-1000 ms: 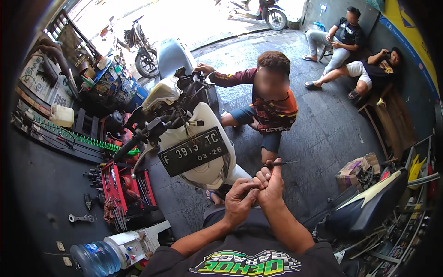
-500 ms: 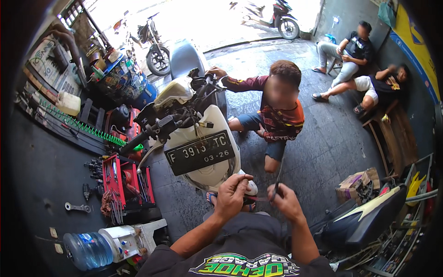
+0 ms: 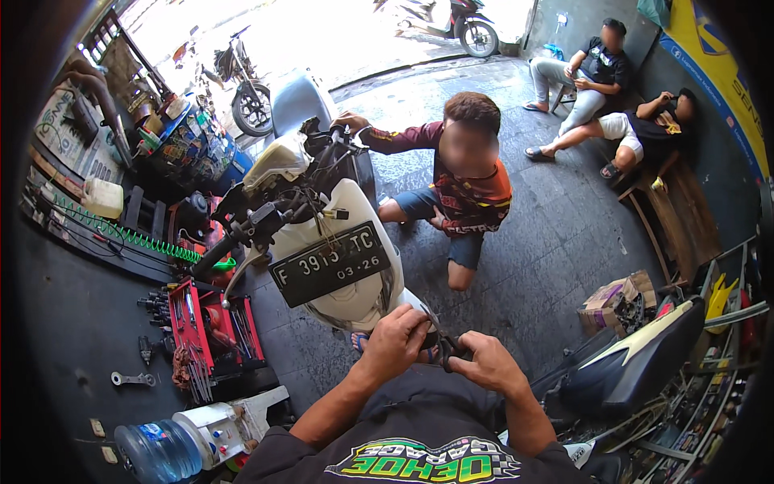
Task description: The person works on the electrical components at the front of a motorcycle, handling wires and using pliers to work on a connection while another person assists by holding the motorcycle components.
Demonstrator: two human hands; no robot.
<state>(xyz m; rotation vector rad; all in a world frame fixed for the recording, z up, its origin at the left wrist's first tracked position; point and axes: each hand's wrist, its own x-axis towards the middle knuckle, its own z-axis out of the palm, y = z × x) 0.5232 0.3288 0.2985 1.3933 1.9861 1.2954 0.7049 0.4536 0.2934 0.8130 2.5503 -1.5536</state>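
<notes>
My right hand (image 3: 486, 364) grips black-handled scissors (image 3: 448, 348), whose blades point up-left, close beside the fingertips of my left hand (image 3: 391, 343). That hand is closed in a pinch on something too small to make out. Both hands are low in the head view, over the front of a partly dismantled white motorcycle (image 3: 352, 202) with loose wiring at its handlebar and a dark number plate (image 3: 324, 264). A person (image 3: 476, 198) in a maroon and orange shirt kneels at its right side, one hand on the handlebar area.
Left are a red tool trolley (image 3: 196, 319), a wrench-like metal part (image 3: 133, 379) and a water jug (image 3: 157, 449). At right lie a cardboard box (image 3: 613, 306) and loose seat (image 3: 625, 371); two people (image 3: 601, 73) (image 3: 649, 129) sit behind. Motorbikes (image 3: 250, 105) stand at the doorway.
My hands, together a second ago, separated with the scissors upright in the right. The scissors have since swung left, their blades now near my left fingertips.
</notes>
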